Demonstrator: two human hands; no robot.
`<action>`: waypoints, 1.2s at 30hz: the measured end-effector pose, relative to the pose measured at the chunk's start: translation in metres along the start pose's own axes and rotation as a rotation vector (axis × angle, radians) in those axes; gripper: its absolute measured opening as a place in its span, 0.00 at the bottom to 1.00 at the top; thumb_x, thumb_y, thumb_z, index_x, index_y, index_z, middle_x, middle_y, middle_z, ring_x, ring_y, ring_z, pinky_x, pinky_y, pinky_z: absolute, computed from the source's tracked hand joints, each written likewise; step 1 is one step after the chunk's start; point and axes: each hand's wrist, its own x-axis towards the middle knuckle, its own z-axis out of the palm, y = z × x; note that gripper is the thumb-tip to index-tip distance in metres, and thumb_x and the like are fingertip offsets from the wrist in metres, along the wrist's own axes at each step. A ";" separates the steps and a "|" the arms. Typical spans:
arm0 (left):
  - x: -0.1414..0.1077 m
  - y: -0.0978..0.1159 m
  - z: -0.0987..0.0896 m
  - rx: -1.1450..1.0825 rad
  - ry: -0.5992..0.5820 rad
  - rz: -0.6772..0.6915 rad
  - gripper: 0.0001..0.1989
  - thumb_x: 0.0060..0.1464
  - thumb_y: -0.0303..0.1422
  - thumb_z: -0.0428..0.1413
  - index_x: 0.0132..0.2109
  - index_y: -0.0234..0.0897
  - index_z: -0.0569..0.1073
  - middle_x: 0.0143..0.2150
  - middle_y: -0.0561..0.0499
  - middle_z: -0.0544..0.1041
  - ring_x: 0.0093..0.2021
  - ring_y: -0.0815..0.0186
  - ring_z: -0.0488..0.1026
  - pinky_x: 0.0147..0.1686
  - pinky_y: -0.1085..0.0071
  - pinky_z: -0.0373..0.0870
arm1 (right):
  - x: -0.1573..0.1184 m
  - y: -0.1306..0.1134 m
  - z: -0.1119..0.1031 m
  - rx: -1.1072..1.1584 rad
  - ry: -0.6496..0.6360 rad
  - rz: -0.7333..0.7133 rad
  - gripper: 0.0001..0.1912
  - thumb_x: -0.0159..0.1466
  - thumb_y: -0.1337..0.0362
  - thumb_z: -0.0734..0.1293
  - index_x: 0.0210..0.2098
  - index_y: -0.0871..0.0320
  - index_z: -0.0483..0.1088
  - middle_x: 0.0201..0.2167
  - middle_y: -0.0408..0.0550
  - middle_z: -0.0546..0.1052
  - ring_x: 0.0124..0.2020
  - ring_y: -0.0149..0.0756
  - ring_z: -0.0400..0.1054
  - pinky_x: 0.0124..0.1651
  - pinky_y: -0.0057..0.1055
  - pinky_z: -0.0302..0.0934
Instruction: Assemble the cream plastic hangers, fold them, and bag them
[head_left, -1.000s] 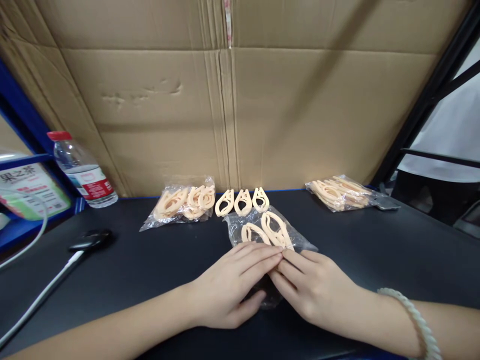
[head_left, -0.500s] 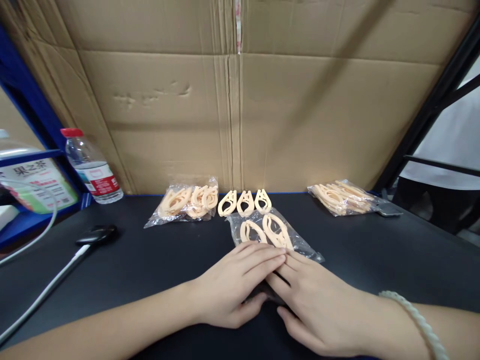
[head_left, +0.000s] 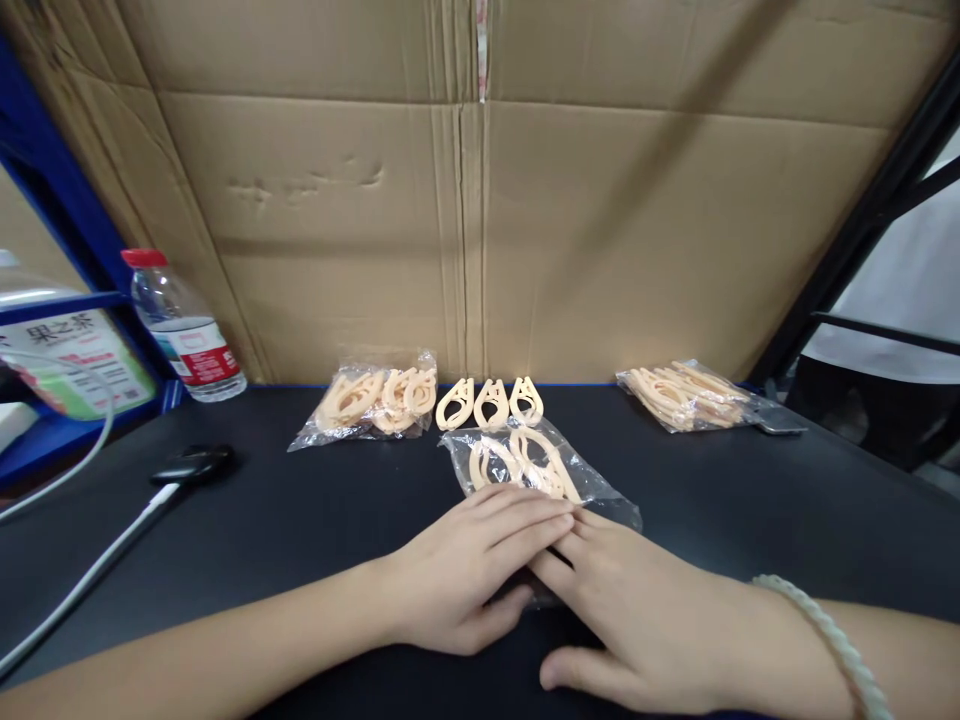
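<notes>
A clear plastic bag holding beige loop-shaped pieces, which look like folded travel hangers, lies on the black table under my hands. My left hand rests over it with fingers stretched out, covering the fingertips of my right hand. The right thumb points out to the side, apart from the bag, and that hand's fingers reach onto the near part of the plastic. Just beyond the bag, three loose beige hangers lie in a row. What the fingertips press on is partly hidden.
Two more bags of beige hangers lie at the back, a left bag and a right bag. A red-capped water bottle stands at the left, with a black device and white cable before it. Cardboard walls the back.
The bag under my hands has slid slightly left and toward me. My right thumb has spread outward, away from the fingers. The left hand has barely moved.
</notes>
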 end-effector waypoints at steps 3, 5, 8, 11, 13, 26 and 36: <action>-0.001 0.000 0.000 -0.004 -0.005 0.000 0.34 0.55 0.25 0.52 0.67 0.37 0.51 0.65 0.41 0.65 0.66 0.56 0.59 0.65 0.55 0.56 | 0.005 0.007 0.001 0.006 -0.006 -0.018 0.34 0.61 0.43 0.65 0.57 0.63 0.66 0.61 0.62 0.67 0.63 0.53 0.57 0.64 0.49 0.51; -0.001 -0.001 0.000 -0.003 -0.007 0.002 0.34 0.54 0.25 0.52 0.67 0.37 0.51 0.65 0.41 0.64 0.66 0.56 0.59 0.65 0.54 0.56 | 0.007 0.011 0.001 0.012 -0.003 -0.049 0.36 0.60 0.42 0.65 0.57 0.62 0.66 0.61 0.62 0.66 0.63 0.53 0.56 0.65 0.48 0.49; -0.001 -0.001 0.000 -0.002 -0.016 0.003 0.34 0.54 0.25 0.52 0.67 0.37 0.52 0.65 0.40 0.65 0.66 0.55 0.58 0.65 0.52 0.56 | 0.007 0.015 0.000 0.034 -0.004 -0.085 0.36 0.61 0.42 0.65 0.58 0.62 0.65 0.63 0.60 0.64 0.64 0.50 0.55 0.66 0.47 0.46; 0.000 -0.001 0.000 -0.007 -0.026 0.011 0.34 0.54 0.25 0.52 0.67 0.37 0.52 0.65 0.40 0.65 0.66 0.55 0.58 0.64 0.53 0.57 | 0.006 0.018 -0.001 0.038 0.003 -0.105 0.37 0.62 0.43 0.65 0.61 0.63 0.61 0.65 0.61 0.61 0.65 0.49 0.54 0.68 0.47 0.42; 0.000 -0.001 0.000 -0.008 -0.027 0.018 0.34 0.54 0.25 0.52 0.67 0.36 0.52 0.65 0.40 0.65 0.66 0.56 0.58 0.65 0.53 0.56 | 0.006 0.019 0.000 0.046 0.006 -0.112 0.40 0.61 0.43 0.65 0.63 0.64 0.59 0.66 0.63 0.59 0.66 0.49 0.53 0.68 0.47 0.41; 0.000 -0.001 0.000 0.058 -0.083 -0.015 0.30 0.54 0.27 0.52 0.64 0.35 0.58 0.67 0.40 0.62 0.67 0.55 0.58 0.66 0.53 0.53 | -0.006 0.019 -0.011 -0.017 -0.087 0.031 0.44 0.63 0.40 0.61 0.69 0.61 0.49 0.68 0.63 0.54 0.67 0.54 0.50 0.66 0.52 0.47; 0.000 0.003 0.000 0.246 -0.173 -0.137 0.28 0.54 0.33 0.53 0.61 0.27 0.66 0.68 0.36 0.58 0.67 0.45 0.55 0.64 0.44 0.52 | -0.018 0.006 0.000 -0.138 -0.122 0.286 0.55 0.61 0.34 0.55 0.65 0.80 0.51 0.65 0.78 0.52 0.66 0.66 0.48 0.63 0.58 0.53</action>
